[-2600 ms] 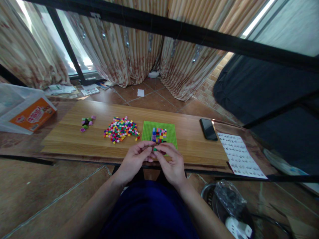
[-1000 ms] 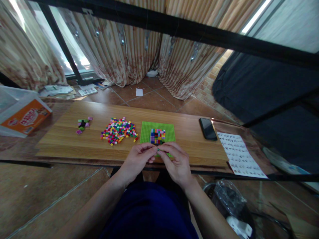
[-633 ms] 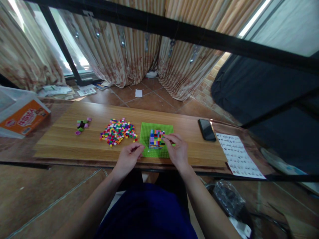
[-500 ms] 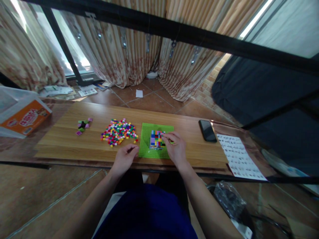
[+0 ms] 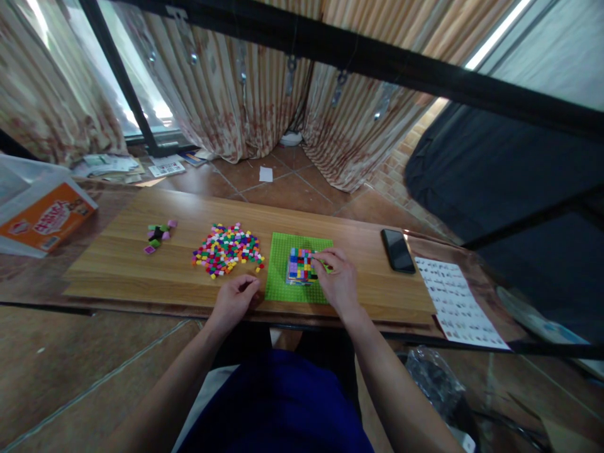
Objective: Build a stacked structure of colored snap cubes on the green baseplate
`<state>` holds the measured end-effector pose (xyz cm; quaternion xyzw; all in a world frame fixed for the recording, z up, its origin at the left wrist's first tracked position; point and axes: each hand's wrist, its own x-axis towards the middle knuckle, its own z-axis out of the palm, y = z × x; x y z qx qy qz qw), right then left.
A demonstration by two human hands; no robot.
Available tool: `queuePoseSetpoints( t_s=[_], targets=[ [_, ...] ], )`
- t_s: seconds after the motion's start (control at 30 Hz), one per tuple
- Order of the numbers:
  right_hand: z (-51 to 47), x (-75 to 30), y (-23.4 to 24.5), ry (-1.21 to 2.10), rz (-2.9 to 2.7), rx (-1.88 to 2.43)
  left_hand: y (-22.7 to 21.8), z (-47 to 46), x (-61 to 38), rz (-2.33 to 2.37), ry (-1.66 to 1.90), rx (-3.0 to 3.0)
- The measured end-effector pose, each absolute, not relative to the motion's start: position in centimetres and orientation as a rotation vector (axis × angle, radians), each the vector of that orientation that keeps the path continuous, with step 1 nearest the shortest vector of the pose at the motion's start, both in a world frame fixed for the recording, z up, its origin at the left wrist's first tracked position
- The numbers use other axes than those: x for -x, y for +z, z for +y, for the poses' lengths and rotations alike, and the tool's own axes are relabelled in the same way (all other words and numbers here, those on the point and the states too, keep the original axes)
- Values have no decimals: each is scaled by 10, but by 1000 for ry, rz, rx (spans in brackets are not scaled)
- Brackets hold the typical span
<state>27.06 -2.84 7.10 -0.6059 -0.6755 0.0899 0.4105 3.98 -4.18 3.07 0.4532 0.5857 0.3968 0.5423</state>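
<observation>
A green baseplate (image 5: 280, 283) lies on the wooden board (image 5: 141, 264) in front of me. On it stands a small block of multicoloured bricks (image 5: 300, 265). My right hand (image 5: 336, 282) rests on the plate, its fingertips pinched against the right edge of that block; whether a brick is in them is hidden. My left hand (image 5: 234, 301) lies loosely curled on the board just left of the plate, with nothing seen in it. A pile of loose coloured bricks (image 5: 227, 248) sits left of the plate.
A small cluster of purple, green and black pieces (image 5: 157, 234) lies at the far left of the board. A black phone (image 5: 397, 250) and a printed sheet (image 5: 457, 301) are on the right. An orange box in a plastic bag (image 5: 42, 217) stands at the left.
My hands were together at the near edge of the plate, pinching a small piece. They parted: the right went forward to the brick block, the left settled on the board to the left.
</observation>
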Motion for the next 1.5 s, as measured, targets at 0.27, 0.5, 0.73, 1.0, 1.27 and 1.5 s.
queuePoseSetpoints(
  t_s=[0.27,0.5,0.73,1.0,1.27,1.5],
  targets=[
    [-30,-271,69,178,-1725,1512,31,-42,-39,1383,930,-1075],
    [-29,-270,64,297,-1591,1474,32,-42,-39,1366,945,-1092],
    [-34,-271,63,41,-1820,1535,33,-43,-39,1380,924,-1063],
    [-40,-269,57,-114,-1934,1589,32,-43,-38,1361,915,-1053],
    [-42,-264,48,-27,-1866,1547,34,-44,-39,1344,934,-1059],
    [-43,-263,46,-82,-1842,1523,32,-45,-37,1346,928,-1121]
  ],
)
